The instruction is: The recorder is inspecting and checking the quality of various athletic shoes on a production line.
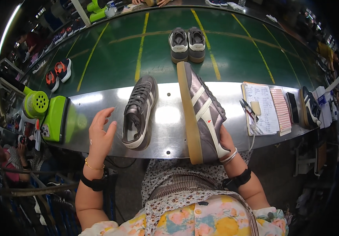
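**Bench check: one shoe held, its mate lying free**

Head view — the right hand (225,142) grips a grey shoe (203,112) by the heel end. The shoe is tipped on its side, tan sole facing the person's left, striped flank facing right. Its long axis runs away from the body, toe toward the green belt (110,47), heel overhanging the near edge of the steel bench (169,118). The fingers are mostly hidden behind the shoe; the grasp reads as closed on it.

The left hand (100,135) is open and empty, fingers spread, hovering just left of the second shoe (138,112). That shoe stands upright on the bench, laces up, long axis also pointing away, toe slightly right. Hand and shoe are close but apart — no contact visible. The left hand is plainly the nearer one to it.

Surroundings: a finished pair (187,44) sits on the belt beyond the held shoe. A green device (53,118) stands at the left, and a notebook (260,107) with pens lies at the right. Other workers sit at the far edges.
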Demonstrator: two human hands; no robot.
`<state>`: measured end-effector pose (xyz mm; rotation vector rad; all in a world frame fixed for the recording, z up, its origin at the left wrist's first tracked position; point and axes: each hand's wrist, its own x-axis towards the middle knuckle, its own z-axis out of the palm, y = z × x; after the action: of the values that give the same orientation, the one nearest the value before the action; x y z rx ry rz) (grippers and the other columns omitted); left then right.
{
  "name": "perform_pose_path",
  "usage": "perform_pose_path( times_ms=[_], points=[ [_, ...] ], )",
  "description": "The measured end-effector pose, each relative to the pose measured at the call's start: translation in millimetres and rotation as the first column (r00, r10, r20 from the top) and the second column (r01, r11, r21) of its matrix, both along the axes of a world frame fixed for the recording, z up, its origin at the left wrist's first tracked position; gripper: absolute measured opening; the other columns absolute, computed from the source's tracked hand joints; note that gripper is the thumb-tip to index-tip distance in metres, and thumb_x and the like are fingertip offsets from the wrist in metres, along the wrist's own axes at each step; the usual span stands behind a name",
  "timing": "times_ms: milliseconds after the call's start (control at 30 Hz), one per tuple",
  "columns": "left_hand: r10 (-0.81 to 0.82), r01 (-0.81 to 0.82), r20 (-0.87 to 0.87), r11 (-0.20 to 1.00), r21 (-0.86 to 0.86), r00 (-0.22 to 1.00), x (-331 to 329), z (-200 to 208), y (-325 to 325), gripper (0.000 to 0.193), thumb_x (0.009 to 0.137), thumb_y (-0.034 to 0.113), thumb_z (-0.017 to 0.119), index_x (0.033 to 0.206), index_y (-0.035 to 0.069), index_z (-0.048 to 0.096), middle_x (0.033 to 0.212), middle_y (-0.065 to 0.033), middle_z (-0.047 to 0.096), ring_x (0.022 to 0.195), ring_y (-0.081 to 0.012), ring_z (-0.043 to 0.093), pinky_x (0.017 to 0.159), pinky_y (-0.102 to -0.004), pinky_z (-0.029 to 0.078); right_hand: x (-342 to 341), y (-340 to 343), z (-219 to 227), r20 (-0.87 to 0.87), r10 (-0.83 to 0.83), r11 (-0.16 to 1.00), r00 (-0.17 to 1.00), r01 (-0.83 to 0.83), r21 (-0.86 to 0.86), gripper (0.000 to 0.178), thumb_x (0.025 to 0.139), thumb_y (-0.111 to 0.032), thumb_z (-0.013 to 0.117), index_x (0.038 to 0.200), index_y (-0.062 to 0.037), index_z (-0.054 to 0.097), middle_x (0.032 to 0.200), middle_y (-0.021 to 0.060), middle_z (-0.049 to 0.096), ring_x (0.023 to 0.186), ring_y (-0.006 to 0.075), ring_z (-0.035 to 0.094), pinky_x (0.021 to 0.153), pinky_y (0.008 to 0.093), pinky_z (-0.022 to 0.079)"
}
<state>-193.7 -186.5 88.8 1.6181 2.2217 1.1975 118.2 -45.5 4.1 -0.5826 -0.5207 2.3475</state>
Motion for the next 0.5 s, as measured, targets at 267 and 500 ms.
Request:
perform_pose_path(
  times_ms=[267,500],
  points=[
    [-0.313,0.279,-0.186,0.942,-0.188,0.932,27,16,1,0.025,0.076,0.009,0.064,0.1,0.002,0.061,0.097,-0.0134,0.061,0.092,-0.0288,0.057,0.082,-0.0349,0.044,6,0,-10,-0.068,0.077,0.996,0.995,-0.074,0.048,0.048,0.094,-0.023,0.047,0.134,-0.0015,0.033,0.132,0.0146,0.045,0.113,0.0238,0.052,0.093,0.0367,0.046],
    [-0.524,0.389,-0.214,0.799,-0.458,0.824,38,16,1,0.056,0.07,0.012,0.07,0.121,0.008,0.048,0.078,-0.0127,0.06,0.076,-0.0327,0.056,0.07,-0.0406,0.044,-10,-8,12,0.165,-0.025,0.935,0.986,-0.035,0.352,0.046,0.094,-0.013,0.044,0.137,-0.0052,0.031,0.13,0.0105,0.044,0.121,0.0196,0.043,0.098,0.0353,0.04]
  ],
)
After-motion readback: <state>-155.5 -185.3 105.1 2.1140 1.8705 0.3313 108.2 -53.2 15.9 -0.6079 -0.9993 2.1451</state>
